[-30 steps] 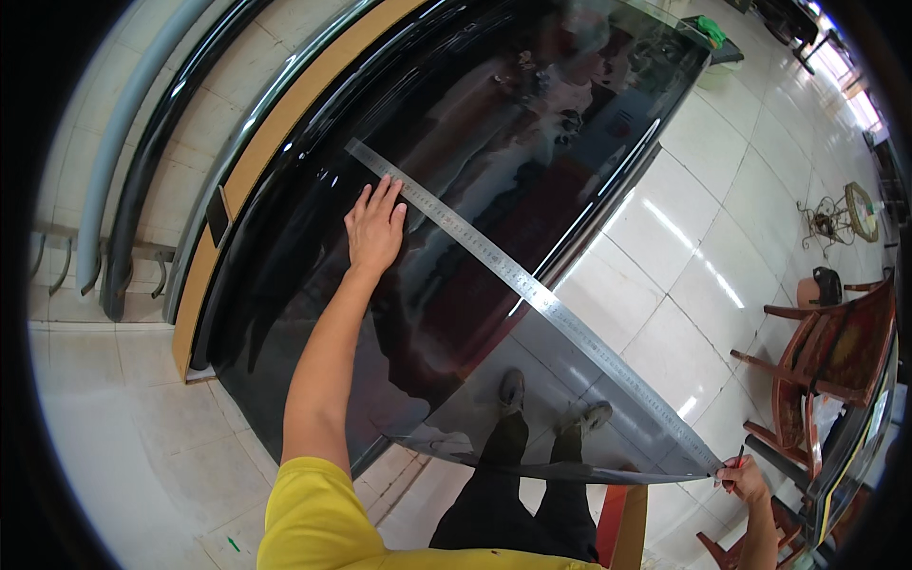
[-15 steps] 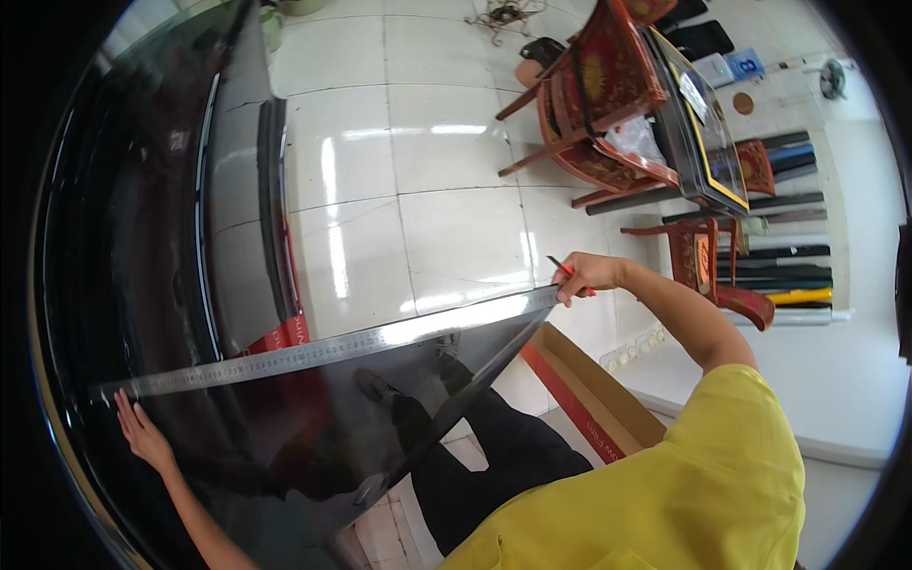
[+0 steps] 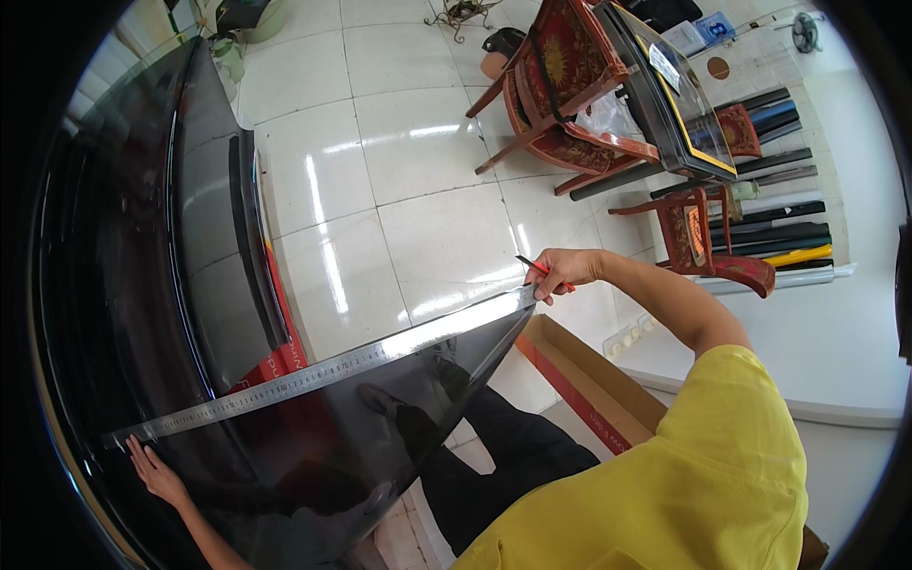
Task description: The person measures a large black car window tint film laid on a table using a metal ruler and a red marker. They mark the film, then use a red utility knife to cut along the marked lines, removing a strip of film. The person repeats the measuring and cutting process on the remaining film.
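A long steel ruler point(image 3: 328, 369) runs slantwise across a sheet of dark window film point(image 3: 285, 465). My left hand point(image 3: 161, 475) lies flat near the ruler's left end, its fingers stretched out on the dark surface and touching the ruler's lower edge. At the other end, my right hand point(image 3: 567, 273) pinches the ruler, and the film's corner meets it there. That same hand also holds a thin red tool with a dark tip point(image 3: 546, 270), which looks like a utility knife. The film hangs at a slope between my hands, reflecting shoes and legs.
A long open cardboard box point(image 3: 594, 385) stands by my right side. Red patterned chairs point(image 3: 570, 90) and a yellow-edged framed panel point(image 3: 679, 95) are at the far right. Several rolls point(image 3: 788, 233) lie along the wall. Pale tiles point(image 3: 437, 237) cover the floor.
The whole view has turned slightly, so the ruler's left end sits lower in the picture and the chairs further left. Both hands keep the same hold.
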`<move>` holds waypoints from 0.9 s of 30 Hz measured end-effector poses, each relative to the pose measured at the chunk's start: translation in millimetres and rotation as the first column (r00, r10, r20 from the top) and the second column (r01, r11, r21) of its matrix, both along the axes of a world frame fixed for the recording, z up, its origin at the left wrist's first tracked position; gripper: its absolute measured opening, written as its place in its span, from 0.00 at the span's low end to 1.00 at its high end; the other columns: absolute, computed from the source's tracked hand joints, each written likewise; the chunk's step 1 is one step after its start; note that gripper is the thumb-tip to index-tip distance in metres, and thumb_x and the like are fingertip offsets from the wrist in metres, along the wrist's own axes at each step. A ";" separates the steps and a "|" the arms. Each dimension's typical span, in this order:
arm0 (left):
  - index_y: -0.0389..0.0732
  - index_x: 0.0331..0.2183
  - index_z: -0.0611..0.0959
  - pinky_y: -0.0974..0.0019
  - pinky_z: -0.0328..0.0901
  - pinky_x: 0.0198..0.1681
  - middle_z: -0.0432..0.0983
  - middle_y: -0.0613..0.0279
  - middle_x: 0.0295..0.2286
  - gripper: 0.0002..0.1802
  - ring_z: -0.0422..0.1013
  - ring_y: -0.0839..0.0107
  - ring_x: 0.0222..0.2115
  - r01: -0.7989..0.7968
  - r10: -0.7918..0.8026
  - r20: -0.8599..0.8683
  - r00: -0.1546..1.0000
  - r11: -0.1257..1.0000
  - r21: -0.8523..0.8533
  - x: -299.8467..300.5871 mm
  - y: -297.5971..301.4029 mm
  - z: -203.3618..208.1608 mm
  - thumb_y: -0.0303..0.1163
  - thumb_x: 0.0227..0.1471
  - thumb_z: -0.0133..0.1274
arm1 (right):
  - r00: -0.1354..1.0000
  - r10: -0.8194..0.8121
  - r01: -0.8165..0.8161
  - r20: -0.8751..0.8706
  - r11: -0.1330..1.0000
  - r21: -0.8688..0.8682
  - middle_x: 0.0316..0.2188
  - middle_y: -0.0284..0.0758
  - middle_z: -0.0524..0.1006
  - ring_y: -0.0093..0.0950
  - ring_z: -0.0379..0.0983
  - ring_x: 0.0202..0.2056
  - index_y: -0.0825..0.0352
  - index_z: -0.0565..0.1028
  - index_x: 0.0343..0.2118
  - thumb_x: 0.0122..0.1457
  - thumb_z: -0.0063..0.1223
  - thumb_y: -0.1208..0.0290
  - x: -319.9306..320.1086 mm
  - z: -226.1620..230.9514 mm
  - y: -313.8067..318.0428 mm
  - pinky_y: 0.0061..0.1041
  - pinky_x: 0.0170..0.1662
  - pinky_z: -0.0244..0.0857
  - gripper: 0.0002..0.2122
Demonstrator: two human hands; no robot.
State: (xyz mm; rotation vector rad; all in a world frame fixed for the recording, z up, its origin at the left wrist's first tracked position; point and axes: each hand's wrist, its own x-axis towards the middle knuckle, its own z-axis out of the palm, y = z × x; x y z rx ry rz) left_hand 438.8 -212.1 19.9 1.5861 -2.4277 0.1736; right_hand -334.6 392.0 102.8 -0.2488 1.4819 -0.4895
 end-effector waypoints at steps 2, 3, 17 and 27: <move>0.55 0.71 0.69 0.51 0.52 0.73 0.61 0.66 0.71 0.29 0.57 0.51 0.71 -0.037 0.038 -0.008 0.999 0.999 0.033 -0.3 1.4 1.9 0.49 0.76 0.35 | 1.000 0.012 -0.012 -0.017 1.000 0.003 0.23 0.32 0.81 0.14 0.66 0.16 0.68 0.84 0.39 0.54 0.72 0.72 1.9 1.0 -0.8 0.17 0.17 0.53 0.11; 0.54 0.70 0.69 0.52 0.52 0.73 0.61 0.66 0.71 0.29 0.57 0.51 0.71 0.001 -0.001 0.010 1.000 1.000 -0.009 -0.6 1.7 2.7 0.49 0.76 0.36 | 0.999 0.025 -0.025 -0.031 1.000 0.008 0.22 0.31 0.81 0.14 0.66 0.16 0.68 0.84 0.39 0.54 0.73 0.71 2.4 1.1 -1.0 0.17 0.17 0.53 0.11; 0.51 0.68 0.74 0.53 0.56 0.72 0.66 0.66 0.69 0.27 0.60 0.52 0.69 -0.005 0.005 0.041 0.999 1.000 -0.005 -2.2 3.3 7.1 0.47 0.76 0.38 | 1.000 -0.001 0.001 -0.004 1.000 -0.010 0.20 0.31 0.79 0.17 0.70 0.16 0.73 0.83 0.42 0.54 0.72 0.76 -2.2 -5.1 1.1 0.19 0.17 0.57 0.14; 0.49 0.65 0.77 0.53 0.57 0.71 0.69 0.65 0.67 0.26 0.62 0.52 0.68 0.037 -0.036 0.045 0.998 0.999 -0.035 -8.2 8.0 14.7 0.46 0.76 0.39 | 0.993 -0.065 0.064 0.099 0.998 0.013 0.20 0.33 0.78 0.17 0.64 0.12 0.76 0.81 0.45 0.52 0.69 0.83 -7.5 -8.1 -0.2 0.22 0.14 0.54 0.16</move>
